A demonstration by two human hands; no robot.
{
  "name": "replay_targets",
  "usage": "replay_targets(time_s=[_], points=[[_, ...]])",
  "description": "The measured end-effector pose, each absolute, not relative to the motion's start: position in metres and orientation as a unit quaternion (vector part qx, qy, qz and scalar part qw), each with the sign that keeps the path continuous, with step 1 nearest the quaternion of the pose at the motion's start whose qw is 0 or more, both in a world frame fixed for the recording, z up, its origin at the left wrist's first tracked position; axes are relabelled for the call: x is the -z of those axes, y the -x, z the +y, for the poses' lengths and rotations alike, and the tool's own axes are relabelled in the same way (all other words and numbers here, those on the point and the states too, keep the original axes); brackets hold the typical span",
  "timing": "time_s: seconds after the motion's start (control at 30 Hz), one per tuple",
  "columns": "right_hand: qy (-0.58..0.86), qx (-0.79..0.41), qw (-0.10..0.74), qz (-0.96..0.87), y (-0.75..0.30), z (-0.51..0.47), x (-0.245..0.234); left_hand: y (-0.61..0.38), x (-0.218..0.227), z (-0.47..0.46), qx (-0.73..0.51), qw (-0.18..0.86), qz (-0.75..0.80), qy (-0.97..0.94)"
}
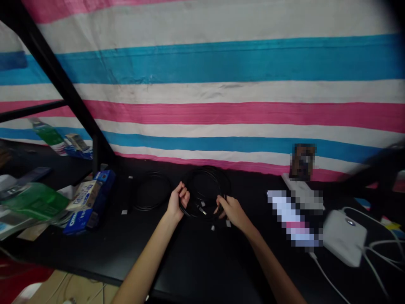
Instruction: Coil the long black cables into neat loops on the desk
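Note:
Between my two hands is a coiled black cable [207,217], raised a little at its near side above the dark table. My left hand [179,201] is closed around the left side of the coil. On the right side, my right hand [231,211] pinches the same coil between thumb and fingers. A plug with a metal tip [200,208] shows inside the loop. Behind it lie more black loops [205,169]; whether they belong to the held cable I cannot tell. Another coiled black cable [152,207] rests on the table to the left.
Blue snack boxes [80,219] and a green bottle [38,200] lie at the left. A lit, pixelated phone [294,219], a white power strip [289,183] and a white box [344,236] with cords are at the right. Striped sheeting [221,114] hangs behind the table [196,266].

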State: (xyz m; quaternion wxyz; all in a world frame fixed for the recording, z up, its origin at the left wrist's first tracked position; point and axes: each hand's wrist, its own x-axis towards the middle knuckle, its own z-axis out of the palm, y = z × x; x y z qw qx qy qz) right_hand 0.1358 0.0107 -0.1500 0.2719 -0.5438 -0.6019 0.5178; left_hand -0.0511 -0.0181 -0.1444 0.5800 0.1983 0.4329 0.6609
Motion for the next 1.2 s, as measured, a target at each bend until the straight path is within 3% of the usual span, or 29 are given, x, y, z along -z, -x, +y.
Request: replay_targets(time_s=[0.4,0.8,0.93,1.03,1.2], points=[[0.539,-0.603,0.430,-0.401,-0.134,0.020,0.155,0.025,0.148,-0.026,-0.567,0.576,0.476,-0.347],[0.539,-0.549,0.359,-0.528,-0.136,0.024,0.166,0.030,0.163,-0.018,-0.530,0.518,0.539,-0.400],[0.578,-0.409,0.306,-0.637,-0.146,0.023,0.165,0.032,0.164,-0.019,-0.513,0.441,0.597,-0.431],[0.617,-0.327,0.276,-0.660,-0.154,0.022,0.158,0.044,0.158,-0.020,-0.505,0.325,0.657,-0.456],[0.624,-0.295,0.311,-0.653,-0.158,0.021,0.145,0.086,0.150,-0.028,-0.428,0.118,0.767,-0.463]])
